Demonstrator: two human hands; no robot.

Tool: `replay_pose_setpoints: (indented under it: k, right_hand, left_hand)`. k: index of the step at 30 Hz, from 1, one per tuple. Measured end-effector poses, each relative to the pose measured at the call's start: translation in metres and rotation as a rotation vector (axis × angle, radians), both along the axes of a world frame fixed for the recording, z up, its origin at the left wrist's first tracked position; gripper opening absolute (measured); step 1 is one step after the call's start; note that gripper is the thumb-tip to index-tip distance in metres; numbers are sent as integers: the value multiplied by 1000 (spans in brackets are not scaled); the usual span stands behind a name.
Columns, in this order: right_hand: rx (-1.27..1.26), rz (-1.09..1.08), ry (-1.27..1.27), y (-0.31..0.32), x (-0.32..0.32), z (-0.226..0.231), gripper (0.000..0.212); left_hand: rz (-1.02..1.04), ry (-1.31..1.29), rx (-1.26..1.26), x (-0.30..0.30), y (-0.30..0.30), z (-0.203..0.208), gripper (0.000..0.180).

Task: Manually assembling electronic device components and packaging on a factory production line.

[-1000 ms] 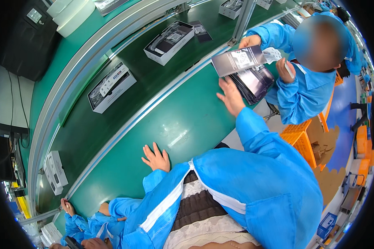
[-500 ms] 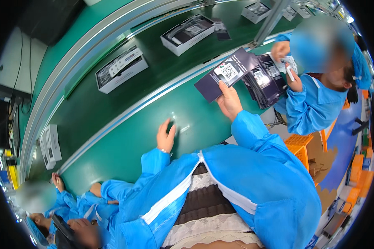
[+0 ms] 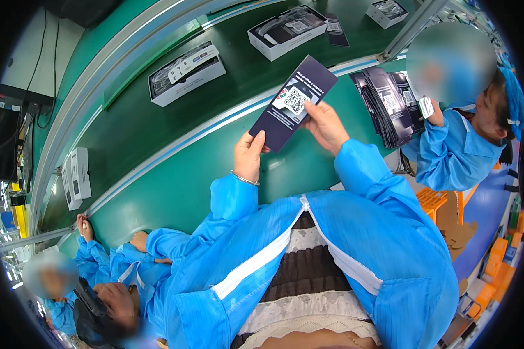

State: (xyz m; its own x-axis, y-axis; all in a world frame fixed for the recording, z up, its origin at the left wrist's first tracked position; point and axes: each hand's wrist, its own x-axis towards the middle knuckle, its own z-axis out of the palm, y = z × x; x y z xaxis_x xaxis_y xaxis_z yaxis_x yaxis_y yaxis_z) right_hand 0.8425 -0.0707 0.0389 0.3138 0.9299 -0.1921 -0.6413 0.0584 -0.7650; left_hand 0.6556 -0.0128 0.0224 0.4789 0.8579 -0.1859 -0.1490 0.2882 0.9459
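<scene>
A dark folded leaflet [image 3: 296, 103] with a white printed square code is held up over the green worktable. My left hand [image 3: 250, 157] pinches its lower left corner between thumb and fingers. On its right edge, close to the code, my right hand [image 3: 328, 125] grips it with the thumb on top and the fingers partly behind. A pile of similar dark leaflets [image 3: 388, 107] lies on the table to the right of my right hand.
Beyond a metal rail, a green conveyor carries open white boxes: one with a light strip on top [image 3: 187, 79], another [image 3: 286, 34], and a smaller one [image 3: 386, 13]. White boxes [image 3: 75, 179] stand at far left. Co-workers in blue sit at right [image 3: 457, 148] and lower left [image 3: 125, 273].
My left hand has come up from over the bare tabletop and taken hold of the leaflet's corner. The leaflet in my right hand has moved left, away from the pile, and turned steeper.
</scene>
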Motion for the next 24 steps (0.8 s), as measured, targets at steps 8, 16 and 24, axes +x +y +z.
replay_pose_setpoints:
  k: [8, 16, 24]
  right_hand:
    - [33, 7, 47, 12, 29, -19, 14]
    - [14, 52, 219, 26, 4, -31, 15]
    - [-116, 156, -11, 30, -8, -50, 22]
  left_hand:
    - [130, -131, -18, -6, 14, 7, 16]
    - [-129, -361, -194, 11, -8, -14, 50]
    - [130, -345, -201, 14, 40, -30, 25]
